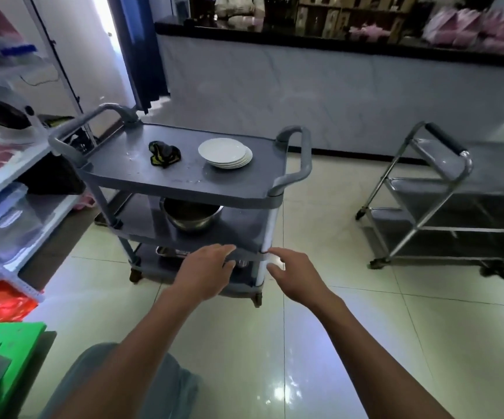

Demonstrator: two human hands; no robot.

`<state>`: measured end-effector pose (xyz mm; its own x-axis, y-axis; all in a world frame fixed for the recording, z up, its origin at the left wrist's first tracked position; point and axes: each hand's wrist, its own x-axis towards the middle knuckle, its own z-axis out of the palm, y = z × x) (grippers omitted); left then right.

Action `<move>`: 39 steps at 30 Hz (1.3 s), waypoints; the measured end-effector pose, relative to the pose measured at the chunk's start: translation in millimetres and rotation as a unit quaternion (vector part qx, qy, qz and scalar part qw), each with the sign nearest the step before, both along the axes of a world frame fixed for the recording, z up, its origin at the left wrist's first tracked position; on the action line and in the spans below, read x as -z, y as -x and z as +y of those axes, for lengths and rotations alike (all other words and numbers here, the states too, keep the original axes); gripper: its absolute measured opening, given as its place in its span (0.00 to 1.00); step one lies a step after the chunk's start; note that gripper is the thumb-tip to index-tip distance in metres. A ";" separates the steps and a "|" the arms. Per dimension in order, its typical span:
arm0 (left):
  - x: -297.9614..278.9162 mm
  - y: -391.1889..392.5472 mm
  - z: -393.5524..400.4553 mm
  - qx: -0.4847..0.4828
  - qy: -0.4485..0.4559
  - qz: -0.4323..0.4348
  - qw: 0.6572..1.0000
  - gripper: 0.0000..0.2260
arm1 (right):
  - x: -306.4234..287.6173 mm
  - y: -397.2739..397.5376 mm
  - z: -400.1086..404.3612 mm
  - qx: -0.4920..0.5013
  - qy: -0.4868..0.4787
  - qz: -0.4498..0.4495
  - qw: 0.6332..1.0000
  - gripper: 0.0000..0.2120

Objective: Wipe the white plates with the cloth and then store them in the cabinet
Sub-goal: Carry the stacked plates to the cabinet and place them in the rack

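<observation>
The plates (225, 152) ahead of me are plain white, stacked on a cart (184, 179) of flat mid-grey; the cloth (165, 153) beside them is black with yellow markings; the bowl (191, 217) on the shelf below is silvery metal; the second cart (444, 204) to my right is shiny steel with a black grip on its handle; the floor (365, 343) is pale cream tile, glossy; the counter (335, 37) beyond has a black top over a whitish front; at my left I see a green board (6, 358) and a red-orange bag (0, 300).
</observation>
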<state>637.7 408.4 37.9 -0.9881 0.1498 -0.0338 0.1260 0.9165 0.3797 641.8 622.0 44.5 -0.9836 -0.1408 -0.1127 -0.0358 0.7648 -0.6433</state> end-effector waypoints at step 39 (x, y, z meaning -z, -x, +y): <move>49.6 428.5 -73.7 -0.012 -0.024 -0.041 0.999 0.20 | 51.3 442.4 -84.5 0.020 0.044 -0.081 0.996 0.28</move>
<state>209.2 334.7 -11.6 -0.9858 0.1292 -0.1076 0.0707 0.8990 0.4322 199.5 537.5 -6.7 -0.9586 -0.1179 -0.2592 0.1036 0.7034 -0.7032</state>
